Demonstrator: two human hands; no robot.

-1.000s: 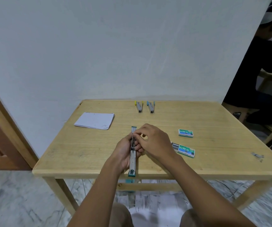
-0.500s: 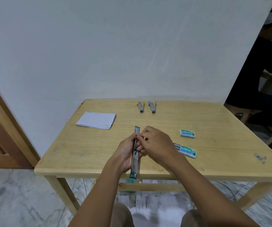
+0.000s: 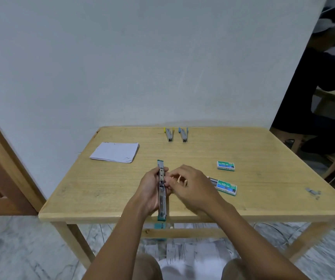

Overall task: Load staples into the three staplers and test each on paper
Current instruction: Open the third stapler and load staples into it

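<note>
1. A pale wooden worktop (image 3: 110, 184) with a fine straight grain and a rounded front edge was seen across the middle of the frame, set against a smooth grey-white wall (image 3: 142, 57).
2. A long, narrow green stapler (image 3: 161, 190), swung fully open so that its bright metal channel faced up, was held over the near centre of the worktop, its lower green end reaching past the front edge.
3. The left hand (image 3: 149, 194) was wrapped around the stapler from the left, fingers closed on its middle.
4. The right hand (image 3: 190, 188) was placed just beside the channel, thumb and forefinger drawn together at the metal; whether a strip of staples was pinched there could not be told.
5. Two more slim staplers, a yellow-tipped stapler (image 3: 169, 134) and a blue-tipped stapler (image 3: 183, 135), were laid side by side near the far edge, apart from each other.
6. A flat, squared stack of white paper (image 3: 115, 152) was seen at the upper left of the worktop.
7. Two small green staple boxes were seen to the right: a closed box (image 3: 225, 165) and an opened box (image 3: 226, 187) nearer the right hand.
8. Bare wood was left open between the paper and the hands, and along the right side.
9. Loose white sheets (image 3: 188, 253) were scattered on the marbled floor under the worktop.
</note>
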